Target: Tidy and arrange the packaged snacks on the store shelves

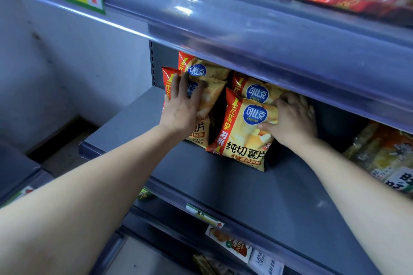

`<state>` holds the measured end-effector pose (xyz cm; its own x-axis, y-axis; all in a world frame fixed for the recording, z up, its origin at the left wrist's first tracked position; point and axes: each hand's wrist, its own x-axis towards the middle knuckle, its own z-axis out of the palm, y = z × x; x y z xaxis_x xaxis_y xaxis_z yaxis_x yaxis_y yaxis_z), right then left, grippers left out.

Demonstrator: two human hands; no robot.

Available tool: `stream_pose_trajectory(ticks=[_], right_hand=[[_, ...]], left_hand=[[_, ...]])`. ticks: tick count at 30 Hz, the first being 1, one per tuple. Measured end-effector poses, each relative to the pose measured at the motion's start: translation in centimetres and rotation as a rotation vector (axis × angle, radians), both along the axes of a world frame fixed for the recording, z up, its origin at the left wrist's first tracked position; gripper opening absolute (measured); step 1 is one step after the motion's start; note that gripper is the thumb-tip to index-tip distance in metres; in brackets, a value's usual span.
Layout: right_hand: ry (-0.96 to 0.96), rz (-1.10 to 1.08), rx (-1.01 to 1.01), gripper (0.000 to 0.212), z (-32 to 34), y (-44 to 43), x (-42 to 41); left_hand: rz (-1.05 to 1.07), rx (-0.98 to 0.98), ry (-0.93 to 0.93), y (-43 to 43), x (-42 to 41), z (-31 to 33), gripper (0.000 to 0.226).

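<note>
Several yellow and red chip bags stand in two rows on the grey middle shelf [234, 187]. My left hand [182, 107] lies flat with spread fingers on the front left chip bag [211, 98], with another bag [206, 68] behind it. My right hand [292, 120] grips the right edge of the front right chip bag [243, 134], thumb on its face and fingers behind it. A further bag [252, 89] stands behind that one, partly hidden by the shelf above.
The upper shelf's clear price rail [223, 22] overhangs the bags. Packaged goods in yellowish wrap [384, 152] sit at the right on the same shelf. Red packets [348, 0] lie on the top shelf. Price tags [203, 214] line the lower rail. A white wall is at left.
</note>
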<state>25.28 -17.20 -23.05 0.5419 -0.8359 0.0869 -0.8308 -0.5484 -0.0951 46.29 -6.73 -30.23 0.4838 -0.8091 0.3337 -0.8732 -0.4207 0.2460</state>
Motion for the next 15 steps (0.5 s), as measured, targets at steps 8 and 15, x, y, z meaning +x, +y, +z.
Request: stream_pose_trajectory(ticks=[8, 15], right_hand=[[0.053, -0.006, -0.048, 0.059, -0.4, 0.1, 0.1], [0.048, 0.016, -0.052, 0.053, -0.1, 0.7, -0.2]], left_hand=[[0.008, 0.077, -0.026, 0.8, -0.4, 0.7, 0.095], [-0.013, 0.119, -0.123, 2.3, -1.4, 1.8, 0.087]])
